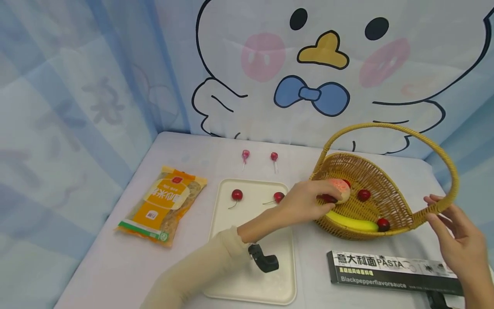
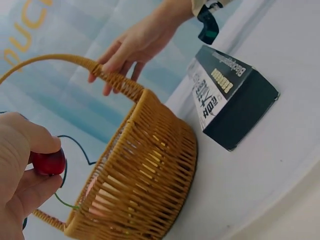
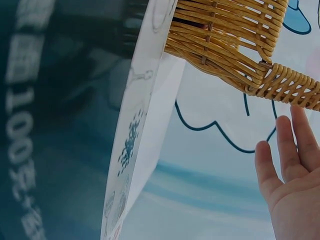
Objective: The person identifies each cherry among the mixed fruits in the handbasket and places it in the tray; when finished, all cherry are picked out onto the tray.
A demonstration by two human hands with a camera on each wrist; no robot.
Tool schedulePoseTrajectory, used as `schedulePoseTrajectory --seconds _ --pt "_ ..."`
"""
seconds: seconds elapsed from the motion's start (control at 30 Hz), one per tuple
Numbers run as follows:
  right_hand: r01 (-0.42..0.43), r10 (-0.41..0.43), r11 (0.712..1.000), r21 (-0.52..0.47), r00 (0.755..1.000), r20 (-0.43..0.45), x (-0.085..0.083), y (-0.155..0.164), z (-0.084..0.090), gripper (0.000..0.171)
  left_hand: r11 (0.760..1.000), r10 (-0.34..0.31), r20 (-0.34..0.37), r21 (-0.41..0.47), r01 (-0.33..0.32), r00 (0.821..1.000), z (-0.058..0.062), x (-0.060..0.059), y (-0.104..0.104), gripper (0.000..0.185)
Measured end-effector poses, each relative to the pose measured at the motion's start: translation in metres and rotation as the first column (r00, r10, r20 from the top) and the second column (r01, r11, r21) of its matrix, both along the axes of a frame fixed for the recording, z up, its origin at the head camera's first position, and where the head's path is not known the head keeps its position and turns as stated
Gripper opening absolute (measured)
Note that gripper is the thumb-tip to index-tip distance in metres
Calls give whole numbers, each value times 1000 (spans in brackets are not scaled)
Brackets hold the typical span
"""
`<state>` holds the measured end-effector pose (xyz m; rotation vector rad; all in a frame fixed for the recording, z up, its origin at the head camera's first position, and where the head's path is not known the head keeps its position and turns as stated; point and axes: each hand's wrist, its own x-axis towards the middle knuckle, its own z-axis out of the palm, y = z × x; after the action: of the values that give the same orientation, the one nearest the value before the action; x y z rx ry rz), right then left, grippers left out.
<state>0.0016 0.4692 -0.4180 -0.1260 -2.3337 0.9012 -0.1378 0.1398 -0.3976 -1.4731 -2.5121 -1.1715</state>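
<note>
A cherry [image 2: 48,162] sits pinched between left-hand fingers [image 2: 35,142], seemingly over the basket [image 1: 370,189].

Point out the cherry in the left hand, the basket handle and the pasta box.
cherry [image 2: 49,162]: left wrist view, its red skin between thumb and fingers.
basket handle [image 1: 390,126]: head view, top of the woven arch.
pasta box [image 1: 386,268]: head view, middle of the printed top face.

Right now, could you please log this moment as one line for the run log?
left hand: pinches dark red cherry over tilted woven wicker basket | right hand: fingers straight, touching handle
</note>
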Motion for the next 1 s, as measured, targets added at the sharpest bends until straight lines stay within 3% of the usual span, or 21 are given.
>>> schedulePoseTrajectory --seconds 0.27,0.7,1.0 --pt "5 -5 1000 7 1000 12 0 1 0 50 991 21 16 133 -23 1000 -9 2 -35 22" --pt "27 -26 1000 -9 999 21 0 -1 -3 49 973 127 58 188 -136 990 -14 -1 -97 23" --pt "-8 8 1000 -11 999 -37 -4 -1 -4 49 971 191 26 138 -193 981 -24 -7 -125 21"
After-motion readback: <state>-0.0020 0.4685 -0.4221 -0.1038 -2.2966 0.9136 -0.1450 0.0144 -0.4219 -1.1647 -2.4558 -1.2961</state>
